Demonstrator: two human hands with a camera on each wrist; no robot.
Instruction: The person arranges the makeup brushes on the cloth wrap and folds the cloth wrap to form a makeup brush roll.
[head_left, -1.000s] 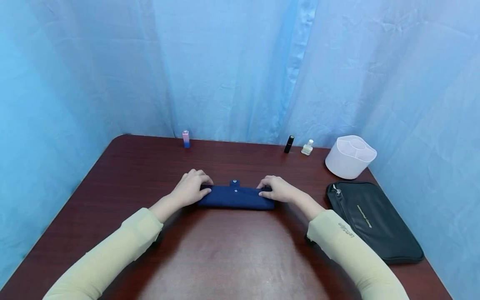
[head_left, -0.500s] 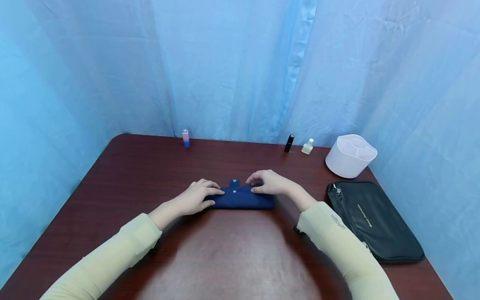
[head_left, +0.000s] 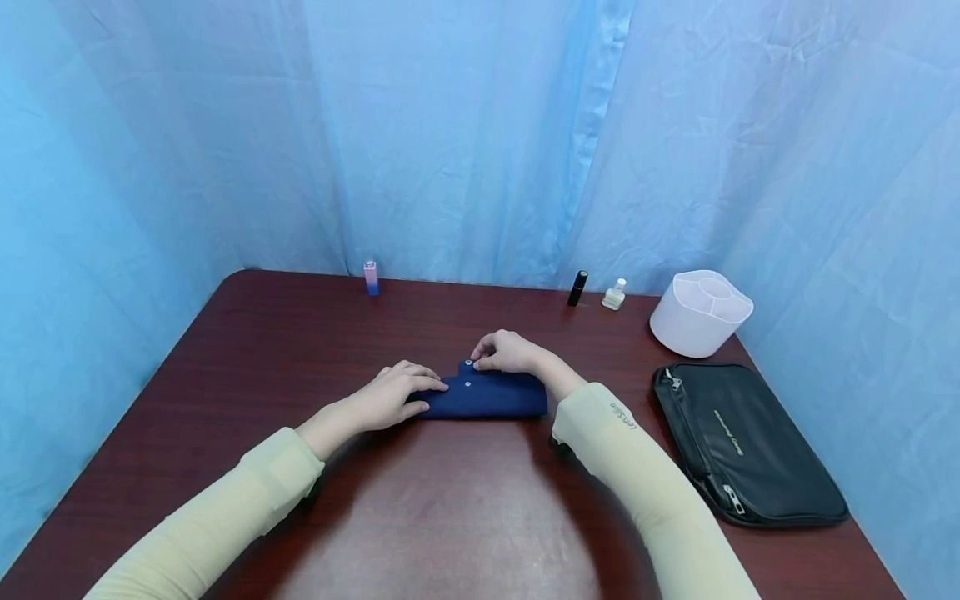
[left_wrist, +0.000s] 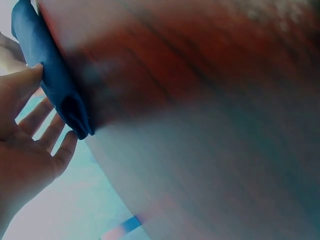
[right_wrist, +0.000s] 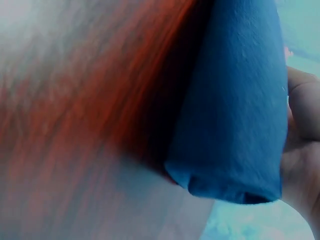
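Note:
A navy blue cloth bag (head_left: 495,398), folded into a long flat roll, lies across the middle of the table. Its small tab (head_left: 463,368) sticks out at the far edge and carries a metal snap; a second snap sits on the roll below it. My left hand (head_left: 390,396) rests on the left end with its fingers spread, and the left wrist view has the thumb (left_wrist: 31,80) against the roll. With curled thumb and fingers, my right hand (head_left: 510,353) pinches the tab's right side. The roll (right_wrist: 235,110) hides most of that hand in the right wrist view.
On the right lies a black zippered case (head_left: 757,442), with a white divided holder (head_left: 693,321) behind it. Along the back edge stand a pink-and-blue tube (head_left: 371,278), a black tube (head_left: 577,288) and a small glass bottle (head_left: 613,296). Blue curtains (head_left: 465,150) surround the table.
My right hand has moved left from the roll's right end to the tab and now pinches it. The left hand has shifted slightly right, fingers flatter on the roll.

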